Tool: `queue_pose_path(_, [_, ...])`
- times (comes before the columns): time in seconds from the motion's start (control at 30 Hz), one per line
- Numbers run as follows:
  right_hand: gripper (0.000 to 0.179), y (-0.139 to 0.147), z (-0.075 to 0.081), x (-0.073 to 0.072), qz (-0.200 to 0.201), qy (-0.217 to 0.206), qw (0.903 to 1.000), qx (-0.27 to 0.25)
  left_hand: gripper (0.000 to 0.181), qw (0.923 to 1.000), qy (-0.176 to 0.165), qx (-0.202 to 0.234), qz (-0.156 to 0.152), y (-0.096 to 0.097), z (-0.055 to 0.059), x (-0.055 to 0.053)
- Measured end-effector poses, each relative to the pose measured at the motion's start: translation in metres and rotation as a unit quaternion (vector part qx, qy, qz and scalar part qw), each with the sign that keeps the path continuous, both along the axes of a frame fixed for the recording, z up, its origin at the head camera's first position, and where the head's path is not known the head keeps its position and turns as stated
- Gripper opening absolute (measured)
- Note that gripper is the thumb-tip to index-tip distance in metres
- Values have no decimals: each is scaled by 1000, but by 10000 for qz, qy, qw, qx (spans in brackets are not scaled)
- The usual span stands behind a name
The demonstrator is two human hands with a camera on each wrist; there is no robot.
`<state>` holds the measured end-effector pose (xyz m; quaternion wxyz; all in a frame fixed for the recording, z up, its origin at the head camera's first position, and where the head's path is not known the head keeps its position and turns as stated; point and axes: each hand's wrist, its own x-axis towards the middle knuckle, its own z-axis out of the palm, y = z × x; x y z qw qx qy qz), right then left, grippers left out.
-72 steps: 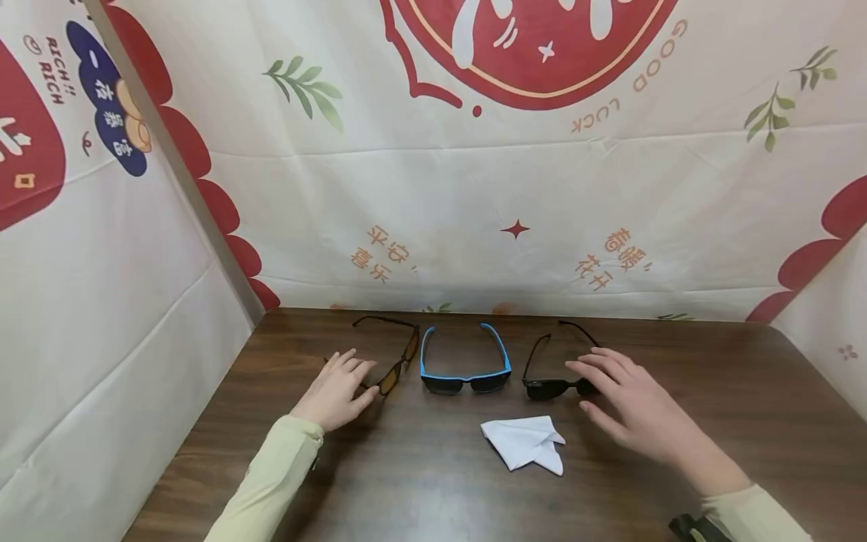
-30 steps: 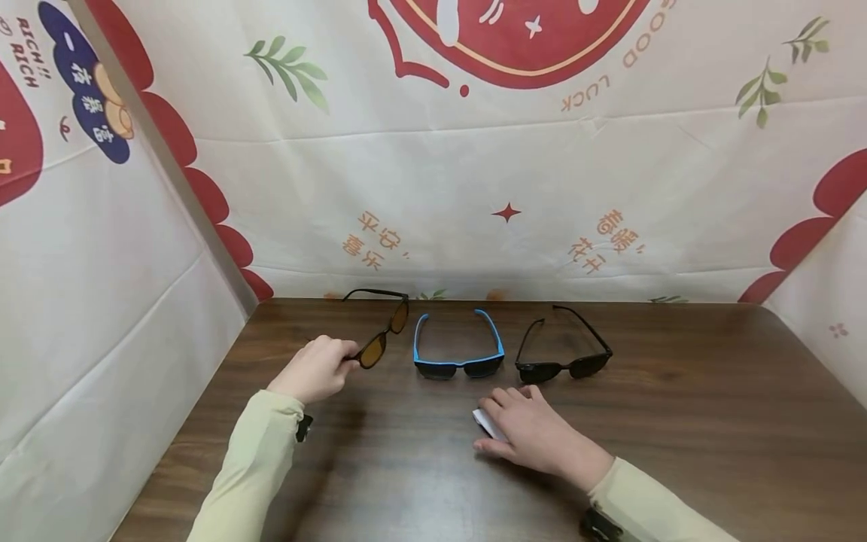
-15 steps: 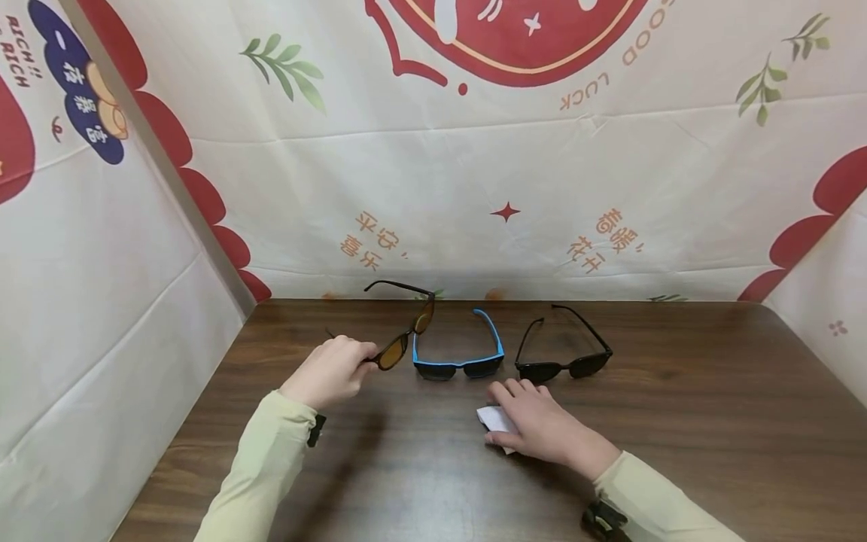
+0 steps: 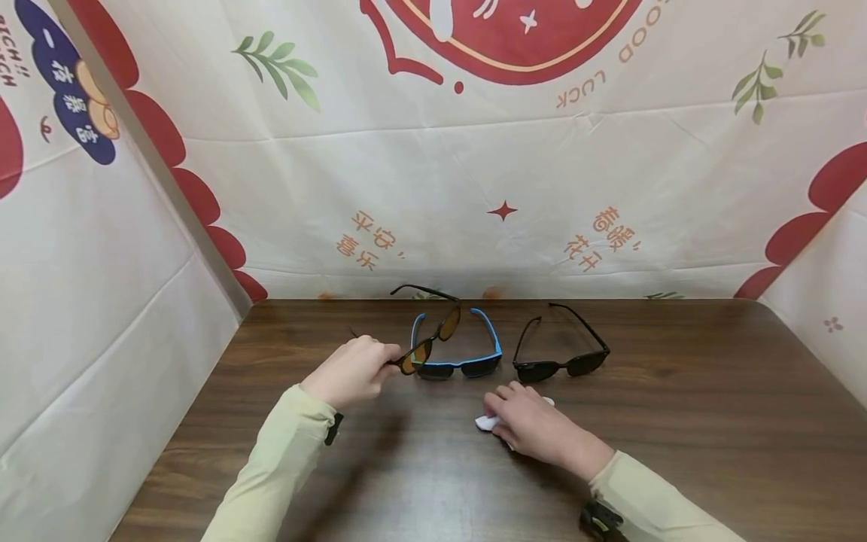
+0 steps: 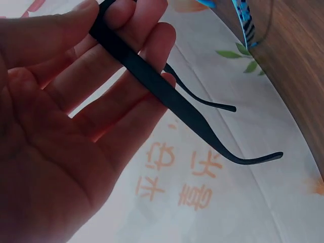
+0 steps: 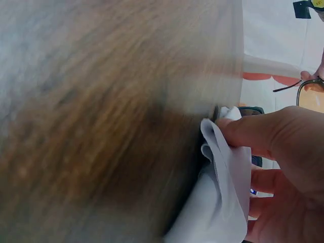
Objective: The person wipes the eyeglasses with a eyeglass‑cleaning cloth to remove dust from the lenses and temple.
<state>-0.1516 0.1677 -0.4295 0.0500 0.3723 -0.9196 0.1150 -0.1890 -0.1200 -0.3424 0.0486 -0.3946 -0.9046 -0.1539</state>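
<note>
My left hand [image 4: 355, 370] pinches a pair of brown-lensed sunglasses [image 4: 448, 324] near one hinge and holds them above the table. In the left wrist view, thumb and fingertips press on the dark temple arm [image 5: 172, 104], whose curved end hangs free. My right hand [image 4: 535, 423] grips a white cloth [image 4: 487, 423] just over the tabletop. The right wrist view has the cloth [image 6: 223, 187] bunched and folded between thumb and fingers. Blue-framed sunglasses [image 4: 479, 366] stand behind, partly covered by the brown-lensed pair. Black sunglasses [image 4: 584, 364] lie to their right, beyond my right hand.
The brown wooden table [image 4: 704, 421] reaches back to a white printed cloth wall [image 4: 433, 181]. A similar cloth wall [image 4: 101, 301] rises along the left side, and another [image 4: 840, 309] on the right.
My left hand has taken hold of the brown-lensed sunglasses, lifted them and carried them right, before the blue pair. My right hand has moved from the black sunglasses to the cloth and gathered it up.
</note>
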Motion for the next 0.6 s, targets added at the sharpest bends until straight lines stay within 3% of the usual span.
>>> queue_pose_path(0.23, [25,6,2,-5,4,41,9955,-943,25,9997,-123,15,-194,12,-2,0])
queue_pose_path(0.43, [25,11,17,-11,-157,235,9889,-1456,30,9997,35,98,-207,20,-4,1])
queue_pose_path(0.6, [26,12,31,-13,-421,471,9809,-1841,30,9997,-32,55,-233,28,-3,3])
